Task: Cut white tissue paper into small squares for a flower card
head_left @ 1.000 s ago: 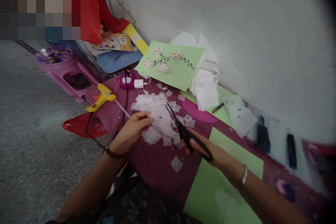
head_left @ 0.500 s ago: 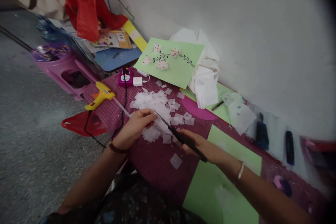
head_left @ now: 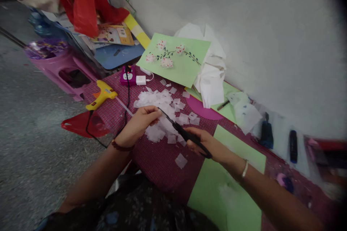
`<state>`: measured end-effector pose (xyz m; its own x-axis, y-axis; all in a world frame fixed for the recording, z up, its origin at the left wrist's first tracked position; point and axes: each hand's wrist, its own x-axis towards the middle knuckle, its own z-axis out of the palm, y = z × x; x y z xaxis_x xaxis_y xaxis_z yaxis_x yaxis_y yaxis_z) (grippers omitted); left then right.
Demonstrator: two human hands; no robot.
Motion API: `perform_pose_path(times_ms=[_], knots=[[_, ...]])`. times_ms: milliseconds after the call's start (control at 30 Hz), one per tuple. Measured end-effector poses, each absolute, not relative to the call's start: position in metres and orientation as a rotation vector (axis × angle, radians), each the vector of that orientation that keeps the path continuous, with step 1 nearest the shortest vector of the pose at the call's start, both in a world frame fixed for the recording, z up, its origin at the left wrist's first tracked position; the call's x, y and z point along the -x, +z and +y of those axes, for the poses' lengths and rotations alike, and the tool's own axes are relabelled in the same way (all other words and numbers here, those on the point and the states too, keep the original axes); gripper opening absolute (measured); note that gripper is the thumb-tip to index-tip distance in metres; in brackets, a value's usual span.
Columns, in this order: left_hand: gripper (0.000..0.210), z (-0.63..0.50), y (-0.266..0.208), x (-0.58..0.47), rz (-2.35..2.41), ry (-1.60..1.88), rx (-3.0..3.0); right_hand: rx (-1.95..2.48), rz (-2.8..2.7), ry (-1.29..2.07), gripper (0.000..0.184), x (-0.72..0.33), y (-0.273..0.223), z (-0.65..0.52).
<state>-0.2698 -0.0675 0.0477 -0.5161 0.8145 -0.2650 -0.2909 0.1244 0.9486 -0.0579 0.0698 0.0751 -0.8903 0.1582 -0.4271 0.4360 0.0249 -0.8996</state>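
My right hand [head_left: 199, 140] grips black-handled scissors [head_left: 187, 135], their blades pointing up and left toward my other hand. The fingertips of my left hand [head_left: 145, 119] are pinched together close to the blade tips; whatever they hold is too small to make out against the white behind. Beneath and beyond both hands lies a loose pile of small white paper squares [head_left: 155, 101] on the dark red checked tablecloth [head_left: 159, 171]. One single paper square [head_left: 181, 160] rests apart, nearer my body.
A yellow glue gun [head_left: 101, 95] with its cord lies at the table's left edge, near a purple power socket [head_left: 127, 75]. Behind the pile is a green card with a flower branch [head_left: 173, 59]. Another green sheet [head_left: 217, 191] lies at right, with crumpled white paper [head_left: 211, 83] by the wall.
The whole view has shifted slightly. Both hands keep nearly the same place over the pile, with the scissors' tips still close to my left fingertips.
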Motion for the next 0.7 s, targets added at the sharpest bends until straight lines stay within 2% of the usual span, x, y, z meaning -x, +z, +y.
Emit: perform_pose_path(times_ms=[167,400,533,633,700], knots=[[0.023,-0.068,0.048,0.27,1.546,1.512,-0.565,-0.568,2.054,-1.985,0.067,0.054,0.072,0.071],[0.034,-0.059,0.043,0.295,1.671,1.628,-0.634,-0.36,1.834,-2.347,0.057,0.047,0.06,0.081],[0.016,-0.048,0.047,0.305,1.735,1.783,-0.684,-0.337,1.601,-2.483,0.057,0.044,0.046,0.086],[0.061,-0.042,0.054,0.299,1.402,1.791,-0.697,-0.247,1.4,-2.594,0.059,0.045,0.043,0.087],[0.077,-0.039,0.058,0.291,1.182,1.734,-0.707,-0.18,1.286,-2.639,0.062,0.046,0.045,0.086]])
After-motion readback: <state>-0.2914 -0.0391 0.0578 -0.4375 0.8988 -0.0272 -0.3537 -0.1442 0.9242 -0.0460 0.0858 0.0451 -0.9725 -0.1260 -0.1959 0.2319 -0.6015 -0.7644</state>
